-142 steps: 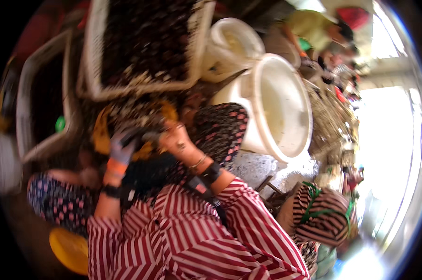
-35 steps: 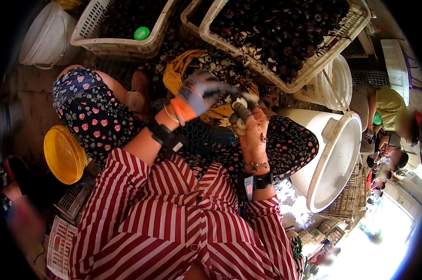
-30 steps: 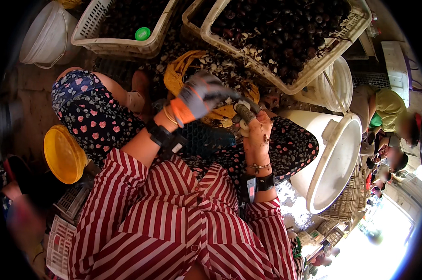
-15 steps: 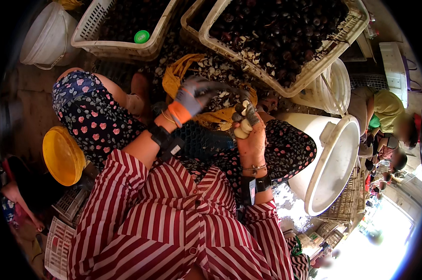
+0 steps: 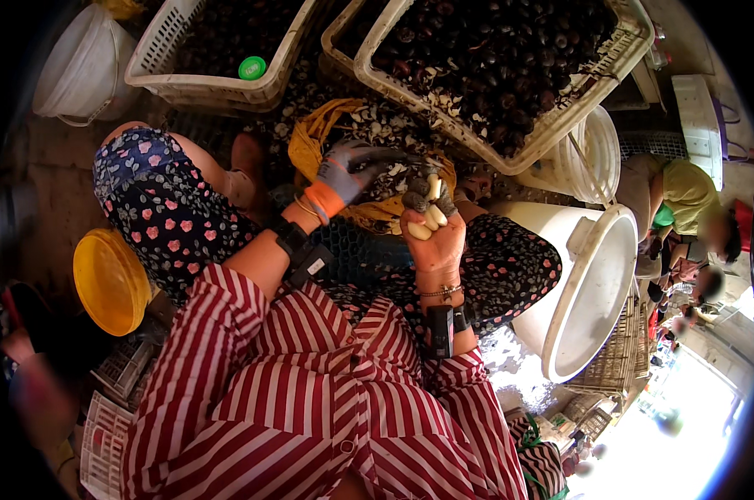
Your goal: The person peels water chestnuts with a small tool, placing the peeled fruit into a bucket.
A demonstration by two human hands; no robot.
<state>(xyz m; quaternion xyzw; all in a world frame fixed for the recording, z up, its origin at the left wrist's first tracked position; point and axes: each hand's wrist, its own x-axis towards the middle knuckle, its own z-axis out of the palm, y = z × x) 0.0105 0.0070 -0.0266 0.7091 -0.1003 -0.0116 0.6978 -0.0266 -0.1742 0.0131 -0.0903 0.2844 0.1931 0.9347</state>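
Observation:
My left hand [image 5: 344, 175], in a grey and orange glove, has curled, slightly blurred fingers; what is between them is too dark to make out. Just right of it, my right hand [image 5: 435, 246] is turned palm up, cupped round several smooth pale pieces [image 5: 429, 218], with grey coverings on some fingers. Both hands are over a yellow sack [image 5: 313, 125] strewn with dark and pale scraps. Beyond stands a white crate [image 5: 377, 62] heaped with dark round items, pale scraps along its near side. A dark blue mesh [image 5: 352, 258] shows below my hands, between my knees.
Another crate [image 5: 202, 83] with a green lid [image 5: 252, 68] stands back left, beside a white bucket [image 5: 60, 83]. A large white tub [image 5: 552, 350] and a lidded bucket [image 5: 598, 158] are right. A yellow bucket [image 5: 102, 279] is left. Co-workers [image 5: 685, 200] sit at the right.
My right hand has shifted slightly left and turned, showing more pale pieces in its palm. My left hand has moved a little downward. Since the earliest frame the whole view has rotated.

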